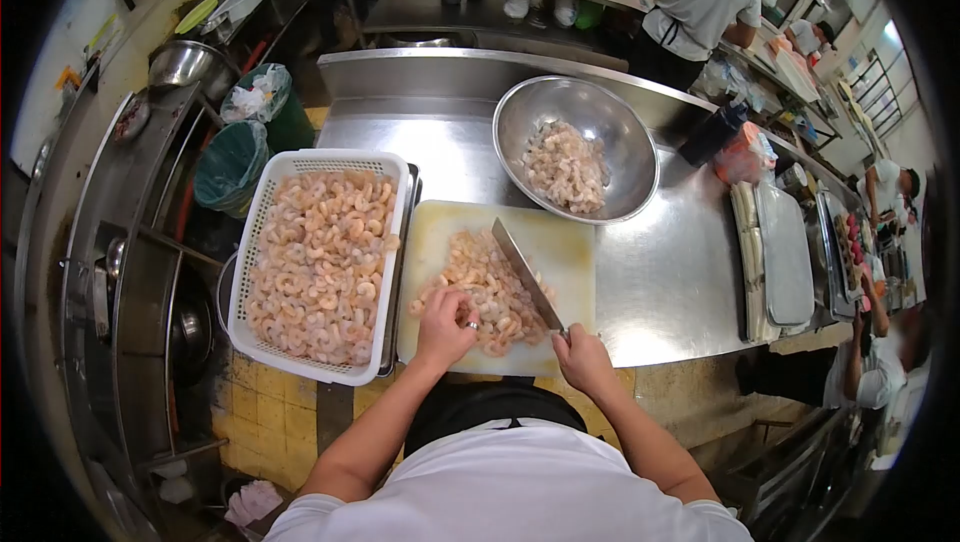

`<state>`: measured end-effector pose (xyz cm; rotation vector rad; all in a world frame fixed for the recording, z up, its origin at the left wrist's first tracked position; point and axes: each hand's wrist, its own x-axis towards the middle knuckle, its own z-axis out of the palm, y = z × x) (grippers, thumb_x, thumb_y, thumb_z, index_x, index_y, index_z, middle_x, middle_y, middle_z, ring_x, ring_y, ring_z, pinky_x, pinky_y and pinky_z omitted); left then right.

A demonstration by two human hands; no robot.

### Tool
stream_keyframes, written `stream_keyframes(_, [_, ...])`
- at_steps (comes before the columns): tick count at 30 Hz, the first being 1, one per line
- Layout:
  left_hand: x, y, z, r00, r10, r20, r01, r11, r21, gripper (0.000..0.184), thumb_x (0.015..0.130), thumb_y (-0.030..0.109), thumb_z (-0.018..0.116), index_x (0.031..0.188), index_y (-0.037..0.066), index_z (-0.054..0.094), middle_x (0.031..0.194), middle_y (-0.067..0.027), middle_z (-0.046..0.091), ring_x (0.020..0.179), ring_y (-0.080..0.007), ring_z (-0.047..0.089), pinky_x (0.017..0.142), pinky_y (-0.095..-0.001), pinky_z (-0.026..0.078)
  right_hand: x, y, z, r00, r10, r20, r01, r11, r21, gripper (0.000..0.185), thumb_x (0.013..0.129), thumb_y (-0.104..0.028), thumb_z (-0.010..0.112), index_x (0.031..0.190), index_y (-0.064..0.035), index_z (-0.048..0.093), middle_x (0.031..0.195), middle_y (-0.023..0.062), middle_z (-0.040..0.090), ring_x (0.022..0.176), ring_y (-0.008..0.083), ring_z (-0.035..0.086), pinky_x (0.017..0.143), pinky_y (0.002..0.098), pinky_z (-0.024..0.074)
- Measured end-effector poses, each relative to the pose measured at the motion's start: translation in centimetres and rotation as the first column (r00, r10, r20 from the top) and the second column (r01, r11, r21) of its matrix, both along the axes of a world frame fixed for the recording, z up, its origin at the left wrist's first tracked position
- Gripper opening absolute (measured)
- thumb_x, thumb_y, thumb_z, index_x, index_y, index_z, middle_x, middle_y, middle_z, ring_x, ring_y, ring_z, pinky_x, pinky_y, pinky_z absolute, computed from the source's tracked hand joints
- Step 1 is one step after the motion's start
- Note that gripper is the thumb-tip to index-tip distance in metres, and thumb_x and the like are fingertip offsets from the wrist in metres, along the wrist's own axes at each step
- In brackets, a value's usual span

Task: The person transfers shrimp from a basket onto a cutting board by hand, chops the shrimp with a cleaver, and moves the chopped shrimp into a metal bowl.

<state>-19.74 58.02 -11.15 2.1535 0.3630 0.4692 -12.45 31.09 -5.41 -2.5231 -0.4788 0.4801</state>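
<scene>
In my right hand (584, 360) is the handle of a kitchen knife (522, 274). Its blade slants up and left across a heap of peeled shrimp (480, 272) on a white cutting board (575, 242). My left hand (447, 330) has its fingers curled over the near left side of that heap, touching the shrimp; a ring shows on one finger. Left of the board stands a white perforated basket (240, 312) full of peeled shrimp (320, 267). Beyond the board, a steel bowl (625, 147) contains a mound of pale shrimp pieces (565, 170).
The steel table (670, 282) has a raised back edge. A dark bottle (712, 134) and a grey tray (785, 257) stand to the right. Lined bins (230, 164) are beyond the basket. Other people (700, 2) work at the back and right.
</scene>
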Motion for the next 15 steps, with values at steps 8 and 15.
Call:
stream_keyframes(8, [3.1,0.9,1.2,1.0,0.018,-0.016,-0.012,0.949,0.315,0.034,0.087,0.022,0.076,0.114,0.002,0.067,0.123,-0.0159,0.061,0.122,-0.0394,0.055,0.107,-0.0517,0.042,-0.8,3.7,0.1,1.0,0.03,0.003,-0.03,0.999,0.024,0.038,0.105,-0.034,0.063,0.099,0.0041,0.06,0.082,0.0335,0.069,0.08,0.0557,0.068,0.074,0.0623,0.0536])
stream_keyframes(15, [3.4,1.9,-0.7,0.996,0.088,0.018,-0.09,0.976,0.201,0.043,0.089,0.023,0.075,0.123,-0.001,0.062,0.133,-0.0224,0.057,0.126,-0.0425,0.052,0.109,-0.0525,0.041,-2.0,4.2,5.4,0.997,0.022,-0.073,-0.02,1.0,0.016,0.038,0.104,-0.033,0.063,0.101,0.0044,0.06,0.086,0.0341,0.07,0.083,0.0565,0.068,0.076,0.0619,0.0547])
